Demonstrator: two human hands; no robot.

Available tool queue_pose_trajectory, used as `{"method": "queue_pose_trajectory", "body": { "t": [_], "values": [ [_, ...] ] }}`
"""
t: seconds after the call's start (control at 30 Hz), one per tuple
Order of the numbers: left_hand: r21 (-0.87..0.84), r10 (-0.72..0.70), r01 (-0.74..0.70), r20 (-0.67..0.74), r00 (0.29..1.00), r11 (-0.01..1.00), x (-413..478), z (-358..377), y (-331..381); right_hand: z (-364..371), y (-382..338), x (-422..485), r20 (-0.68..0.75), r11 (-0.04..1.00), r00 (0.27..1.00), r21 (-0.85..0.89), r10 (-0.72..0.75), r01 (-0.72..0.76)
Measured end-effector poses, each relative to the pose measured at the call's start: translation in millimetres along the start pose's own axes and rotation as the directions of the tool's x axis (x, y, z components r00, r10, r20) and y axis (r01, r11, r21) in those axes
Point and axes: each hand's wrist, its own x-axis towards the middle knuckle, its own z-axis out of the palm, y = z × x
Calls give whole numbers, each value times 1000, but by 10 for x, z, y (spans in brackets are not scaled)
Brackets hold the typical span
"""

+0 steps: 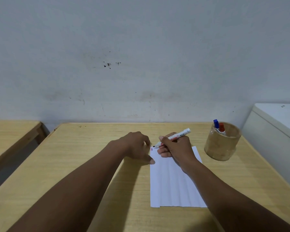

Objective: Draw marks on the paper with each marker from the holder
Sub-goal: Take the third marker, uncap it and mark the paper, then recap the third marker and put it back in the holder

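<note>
A white sheet of paper [171, 185] lies on the wooden table [84, 164], with small red and blue marks [151, 149] near its top left corner. My right hand [176, 146] grips a white marker [182, 133] with a black tip, uncapped, the tip just above the paper's top left corner. My left hand [137, 146] rests on the table at the paper's left edge, thumb touching the sheet; its fingers are curled and I cannot see if they hold anything. A round tan holder [222, 146] at the right holds a blue-capped marker [216, 124] and a red-capped marker [221, 127].
A second wooden table [12, 136] stands to the left across a gap. A white cabinet or appliance [274, 126] stands right of the table. A stained grey wall [141, 64] runs along the table's far edge.
</note>
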Motion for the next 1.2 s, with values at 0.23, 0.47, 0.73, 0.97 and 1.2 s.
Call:
{"method": "queue_pose_trajectory", "body": {
  "t": [0.23,0.47,0.73,0.97,1.2],
  "values": [
    [-73,11,-16,-66,998,997,26,71,-74,27,56,-13,-12,990,998,-126,-69,67],
    [-118,6,-16,-83,997,993,30,110,-109,34,46,-27,-6,978,997,-194,-75,73],
    [-122,-3,-6,-73,997,992,40,93,-98,17,-36,-46,-45,1000,999,-5,15,-16],
    [-270,-4,-33,-134,991,962,-14,35,-249,-20,-288,-43,-161,962,969,233,185,-145],
    [-383,-20,-117,-337,941,916,-23,101,-275,-128,-833,-63,-39,903,979,395,199,-168]
  ]
}}
